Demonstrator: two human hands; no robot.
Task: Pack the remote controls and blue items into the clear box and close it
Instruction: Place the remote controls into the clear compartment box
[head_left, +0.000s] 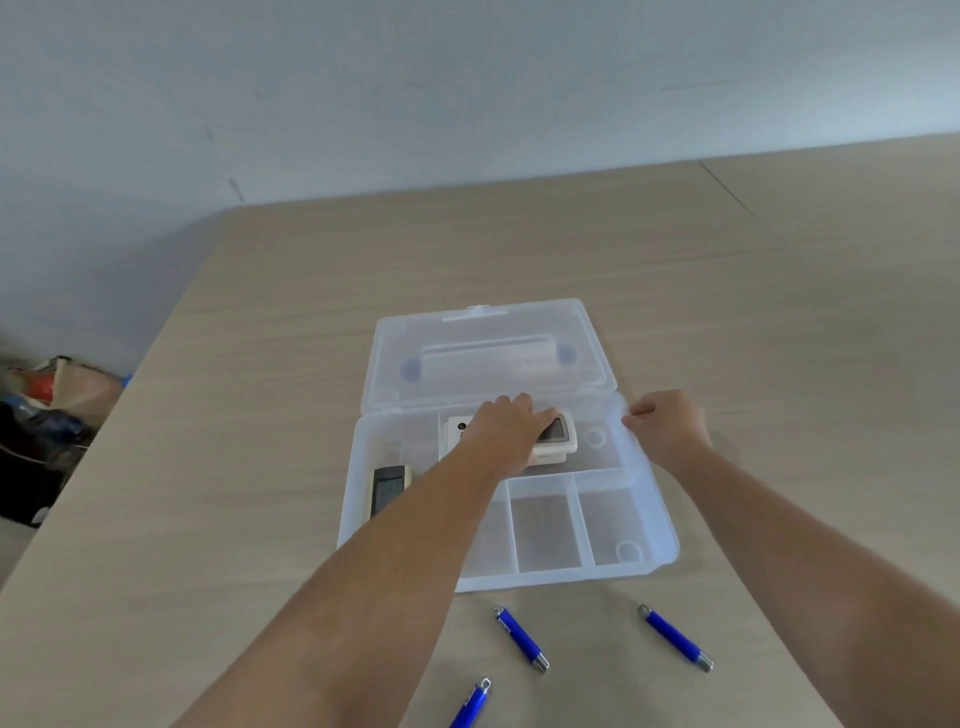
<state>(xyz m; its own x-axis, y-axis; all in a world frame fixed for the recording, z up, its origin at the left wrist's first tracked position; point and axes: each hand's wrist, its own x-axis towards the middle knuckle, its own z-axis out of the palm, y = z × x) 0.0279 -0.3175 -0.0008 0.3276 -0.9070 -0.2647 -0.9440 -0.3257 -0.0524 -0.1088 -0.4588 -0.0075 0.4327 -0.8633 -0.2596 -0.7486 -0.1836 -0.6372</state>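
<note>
A: Head view, nearest first: what lies on the wooden table (753, 322)?

B: Three blue items, pen-shaped with silver tips. One (471, 702) sits at the bottom edge, another (521, 638) just beyond it, a third (675, 637) off to the right. All three lie on bare tabletop, outside the clear box (660, 525), near its front wall.

A: And the box?

B: Open, lid (488, 353) folded flat away from the person, with a handle showing through it. The small front compartments on the right are bare. A remote with a dark screen (388, 487) lies in the left part, partly behind the left forearm.

A: The hands?

B: The left hand (506, 431) reaches into the back section, palm down, fingers curled over a white remote (558, 434), holding or pressing it; which one I cannot tell. The right hand (667, 423) is pinched onto the box's right rim near the hinge corner.

A: The room?

B: A seam crosses the table at far right. Behind it a plain pale wall (467, 93). Left of the table, on the floor, a blurred heap of bags (47, 410).
</note>
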